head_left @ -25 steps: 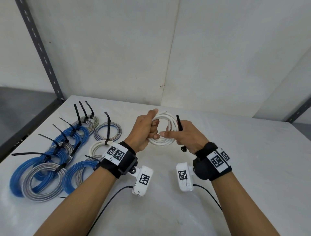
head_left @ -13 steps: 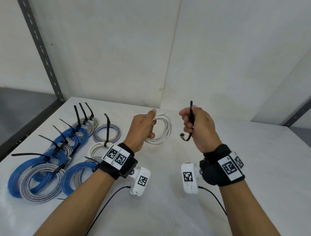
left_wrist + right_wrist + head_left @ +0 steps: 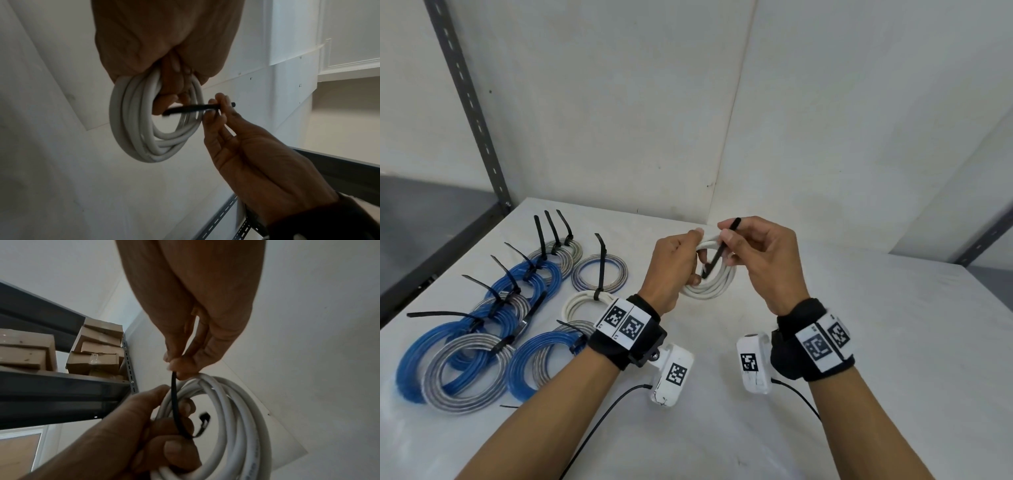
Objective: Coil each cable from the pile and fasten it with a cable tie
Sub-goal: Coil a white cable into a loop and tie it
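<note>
Centrally, the white cable coil (image 3: 710, 281) is held in the air above the middle of the surface (image 3: 893, 342), its turns bunched at the top inside the curled fingers of the left hand (image 3: 674, 270). A black cable tie (image 3: 720, 250) is pinched near its upper end between thumb and fingertips of the right hand (image 3: 763, 263); its lower end passes down through the coil's opening, beside the left fingers. To do this step well, the left hand should probably keep all turns squeezed into one bundle, so that none slips outside the loop. The free end should then come round the whole bundle and be fed squarely into the tie's head, which the right-wrist view shows inside the ring. Toward the surface's left edge lie the tied coils (image 3: 482, 342), blue, grey and white, well apart from the hands.
</note>
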`<state>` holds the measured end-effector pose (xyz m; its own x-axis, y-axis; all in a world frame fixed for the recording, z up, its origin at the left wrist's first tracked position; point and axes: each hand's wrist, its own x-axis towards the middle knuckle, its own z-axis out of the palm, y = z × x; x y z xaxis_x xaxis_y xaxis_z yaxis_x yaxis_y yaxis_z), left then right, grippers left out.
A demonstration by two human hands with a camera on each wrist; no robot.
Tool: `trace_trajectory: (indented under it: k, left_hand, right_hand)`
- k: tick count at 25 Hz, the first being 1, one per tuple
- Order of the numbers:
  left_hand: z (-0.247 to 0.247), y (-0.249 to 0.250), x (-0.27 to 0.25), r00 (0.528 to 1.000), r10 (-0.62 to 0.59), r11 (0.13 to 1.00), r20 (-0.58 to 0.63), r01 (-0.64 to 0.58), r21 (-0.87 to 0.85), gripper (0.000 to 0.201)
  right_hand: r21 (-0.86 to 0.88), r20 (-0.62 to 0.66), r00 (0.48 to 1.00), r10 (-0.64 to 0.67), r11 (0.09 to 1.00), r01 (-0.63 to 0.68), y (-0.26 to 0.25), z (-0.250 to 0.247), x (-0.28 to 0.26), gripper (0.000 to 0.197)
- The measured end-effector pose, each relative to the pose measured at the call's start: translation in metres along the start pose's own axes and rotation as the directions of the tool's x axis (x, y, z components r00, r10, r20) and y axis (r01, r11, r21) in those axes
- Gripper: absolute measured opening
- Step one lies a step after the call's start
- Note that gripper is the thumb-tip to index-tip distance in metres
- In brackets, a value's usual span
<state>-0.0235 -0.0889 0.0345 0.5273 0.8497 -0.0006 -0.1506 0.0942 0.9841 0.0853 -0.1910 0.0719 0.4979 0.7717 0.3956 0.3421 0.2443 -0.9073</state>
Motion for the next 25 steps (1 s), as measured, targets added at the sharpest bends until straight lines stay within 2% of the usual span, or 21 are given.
trace_trajectory:
  k: [4,7,8,10,12,15,16,18,20,25]
  left_hand:
    - [-0.001,-0.002,0.001,1.0,-0.015,1.0,0.0,0.015,-0.015,0.045]
    - [-0.001,-0.004,0.003,0.999,-0.045,0.998,-0.015,0.044,-0.043,0.02]
    - [-0.002,-0.005,0.003,0.999,-0.049,0.998,-0.018,0.048,-0.045,0.018]
    - [-0.003,-0.006,0.004,1.0,-0.025,0.999,-0.014,0.024,-0.022,0.026]
    - [-0.003,-0.004,0.002,0.999,0.036,0.999,0.007,-0.036,-0.012,0.034]
    - [-0.004,0.002,-0.002,0.983,0.171,0.985,0.059,-0.173,0.024,0.028]
    - [-0.005,0.003,-0.003,0.973,0.216,0.975,0.076,-0.22,0.042,0.026]
    - [-0.006,0.004,-0.005,0.953,0.288,0.952,0.098,-0.296,0.078,0.026]
    - [-0.006,0.005,-0.007,0.931,0.342,0.928,0.124,-0.356,0.109,0.027]
    - [-0.003,0.002,-0.008,0.911,0.383,0.907,0.15,-0.402,0.128,0.034]
  right_hand:
    - [0.002,-0.049,0.995,-0.082,0.997,0.082,0.003,0.004,0.0,0.009]
    - [-0.033,-0.037,0.988,-0.153,0.988,0.152,-0.001,0.004,-0.004,0.008]
    - [-0.076,-0.021,0.982,-0.187,0.98,0.185,-0.003,0.002,-0.005,0.008]
    - [-0.163,0.004,0.97,-0.242,0.957,0.24,-0.006,-0.001,-0.008,0.01]
    - [-0.102,0.007,0.982,-0.189,0.977,0.189,-0.009,-0.004,-0.008,0.013]
    - [0.055,0.002,1.0,0.027,0.998,-0.027,-0.009,-0.002,-0.006,0.014]
    - [0.079,-0.012,0.996,0.083,0.994,-0.082,-0.007,-0.001,-0.007,0.009]
    - [0.107,-0.035,0.988,0.148,0.984,-0.143,-0.002,0.0,-0.008,0.015]
    - [0.109,-0.046,0.985,0.168,0.981,-0.162,-0.001,0.002,-0.008,0.018]
    - [0.049,-0.115,0.99,0.078,0.996,-0.073,-0.003,0.004,-0.006,0.021]
